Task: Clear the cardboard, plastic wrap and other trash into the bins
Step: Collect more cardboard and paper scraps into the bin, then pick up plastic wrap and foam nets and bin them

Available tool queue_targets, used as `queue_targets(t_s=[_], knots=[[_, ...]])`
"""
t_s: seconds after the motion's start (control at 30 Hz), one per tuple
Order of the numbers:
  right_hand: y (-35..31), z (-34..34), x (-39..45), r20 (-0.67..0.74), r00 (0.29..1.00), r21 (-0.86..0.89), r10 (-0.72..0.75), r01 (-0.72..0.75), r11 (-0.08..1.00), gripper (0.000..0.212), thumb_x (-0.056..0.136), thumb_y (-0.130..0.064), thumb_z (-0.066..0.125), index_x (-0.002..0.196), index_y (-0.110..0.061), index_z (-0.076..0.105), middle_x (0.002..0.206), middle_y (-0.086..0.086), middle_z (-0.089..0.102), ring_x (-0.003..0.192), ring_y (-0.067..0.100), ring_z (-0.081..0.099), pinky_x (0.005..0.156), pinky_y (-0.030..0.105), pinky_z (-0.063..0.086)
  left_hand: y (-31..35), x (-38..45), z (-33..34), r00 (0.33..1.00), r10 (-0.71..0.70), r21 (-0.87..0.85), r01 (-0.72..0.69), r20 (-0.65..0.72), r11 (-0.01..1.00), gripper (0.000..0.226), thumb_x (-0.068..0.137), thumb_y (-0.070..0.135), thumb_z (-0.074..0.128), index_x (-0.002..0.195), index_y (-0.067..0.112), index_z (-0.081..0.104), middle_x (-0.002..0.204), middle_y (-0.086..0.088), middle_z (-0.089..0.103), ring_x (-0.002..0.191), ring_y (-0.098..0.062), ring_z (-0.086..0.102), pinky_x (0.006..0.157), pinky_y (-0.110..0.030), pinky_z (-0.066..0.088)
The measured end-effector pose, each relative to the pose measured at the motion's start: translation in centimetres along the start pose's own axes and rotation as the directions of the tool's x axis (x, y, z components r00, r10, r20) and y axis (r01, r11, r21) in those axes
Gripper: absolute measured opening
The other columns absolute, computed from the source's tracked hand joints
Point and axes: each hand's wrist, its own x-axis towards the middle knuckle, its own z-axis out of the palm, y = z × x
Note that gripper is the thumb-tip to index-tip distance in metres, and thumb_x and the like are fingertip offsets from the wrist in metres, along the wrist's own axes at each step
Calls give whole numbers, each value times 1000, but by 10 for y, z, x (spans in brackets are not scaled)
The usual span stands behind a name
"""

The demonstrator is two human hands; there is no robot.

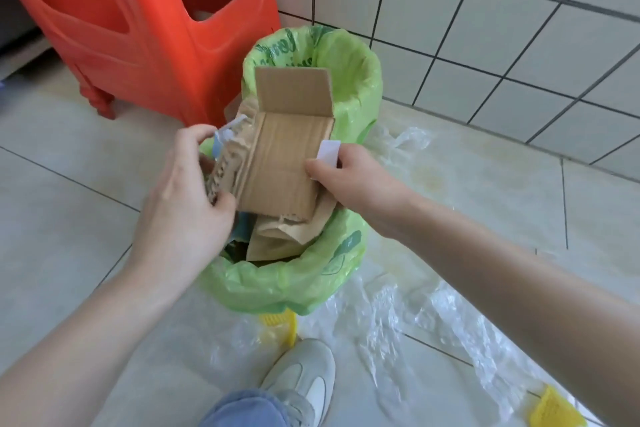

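While both hands are closed on it, a flattened piece of cardboard (284, 163) is held over two bins lined with green bags. Its torn, ragged left edge is gripped by the left hand (183, 191), with the thumb underneath and the fingers curled over the top. Its right edge, where a white label (328, 152) sticks out, is pinched by the right hand (360, 184). One flap of the cardboard is folded upward over the far bin (349, 62), which looks nearly empty. The near bin (277, 284), directly below the hands, is already packed with brown cardboard scraps (277, 239). Clear plastic wrap (398, 319) is spread on the tiled floor (69, 149) just to the right of the bins. A red plastic stool (145, 21) is seen behind them, and a grey shoe (304, 378) below.
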Motion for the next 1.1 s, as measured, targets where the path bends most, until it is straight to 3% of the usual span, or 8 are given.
queue_targets(t_s=[0.13,0.23,0.33,0.43,0.53,0.67,0.9,1.1], knots=[[-2,-1,-3,-135,983,-275,-122,81,958,25,87,-23,53,69,-9,41,70,5,40,68,20,38,54,27,28,-5,-6,5,997,0,152,-11,75,988,63,80,8,59,133,33,35,121,1,48,99,-30,55,78,-42,45],[1,4,-8,-135,971,-486,-197,108,867,34,89,-27,54,61,-16,39,80,4,43,89,21,36,74,29,29,-8,-7,11,991,-35,277,-1,126,961,55,82,12,58,132,24,38,124,-2,43,103,-35,54,79,-43,44],[8,14,-8,-112,977,-632,-180,70,772,30,87,-47,57,75,-19,51,101,5,45,105,29,34,84,34,30,-10,-7,20,983,-52,318,-8,179,948,53,85,14,56,134,20,37,128,-4,44,109,-34,52,79,-41,42],[12,22,-5,-102,979,-720,-176,50,693,43,81,-62,57,84,-20,48,102,2,39,111,32,33,87,38,30,-11,-6,26,974,-62,326,-12,216,945,52,89,18,55,137,17,36,134,-5,45,117,-33,50,84,-41,41],[11,21,-6,-124,971,-714,-202,54,698,50,78,-68,54,80,-19,49,100,1,39,110,30,33,89,38,31,-9,-3,30,974,-67,268,6,218,963,49,92,35,53,136,16,38,131,-7,48,117,-34,50,86,-43,42],[15,13,-9,-206,955,-575,-213,58,816,45,89,-59,44,81,-19,62,104,1,48,110,28,35,93,37,32,-4,0,26,978,-36,213,-9,206,977,43,90,50,47,123,23,47,120,-3,54,111,-32,53,87,-45,46],[26,0,-20,-196,933,-511,-303,167,844,21,94,-35,49,94,-21,63,101,-3,50,106,23,41,87,28,33,20,-4,14,986,146,194,-159,81,968,61,80,38,65,136,26,43,131,7,44,120,-21,48,90,-42,46],[41,-28,-42,-279,899,-405,-338,209,890,17,93,-24,50,95,-18,65,99,-6,60,99,13,54,88,29,45,52,-10,31,939,344,140,-336,-30,931,42,80,23,63,121,17,58,116,2,56,111,-22,47,88,-36,45]])
